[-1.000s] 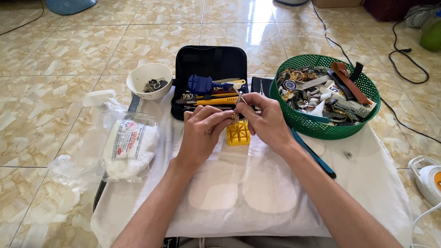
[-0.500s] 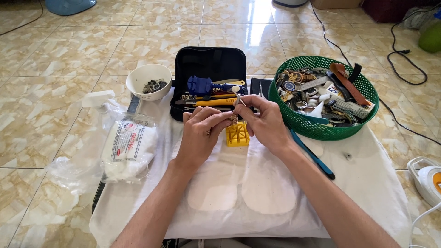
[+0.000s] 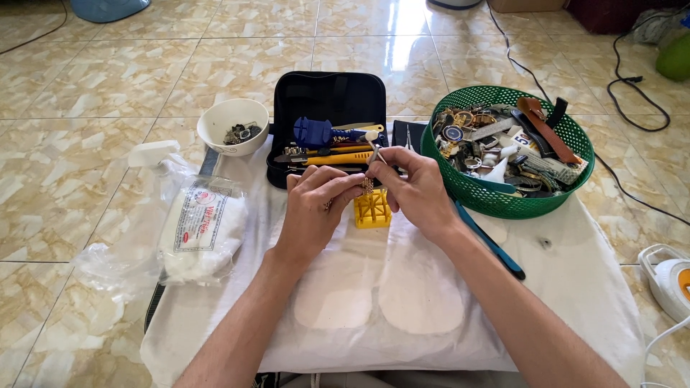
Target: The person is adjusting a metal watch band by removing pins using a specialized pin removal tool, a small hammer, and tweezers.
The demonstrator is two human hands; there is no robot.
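Your left hand sits at the centre of the frame, its grip pinched on a small metal watch band that hangs just above the yellow slotted block. Your right hand is right beside it, fingers pressed together around a thin metal tool whose tip meets the band; the tool slants up toward the top of the frame. The two hands nearly touch over the block, which rests on the white cloth covering the low surface.

Just above your hands lies an open black tool case holding a blue-handled tool and a yellow-handled one. To the upper left of the case stands a white bowl with small dark parts inside. At the left, a clear plastic bag of white cotton lies on the cloth's edge. At the upper right, a green mesh basket is heaped with watches and straps, and a long teal-handled tool lies below it, by your right wrist.
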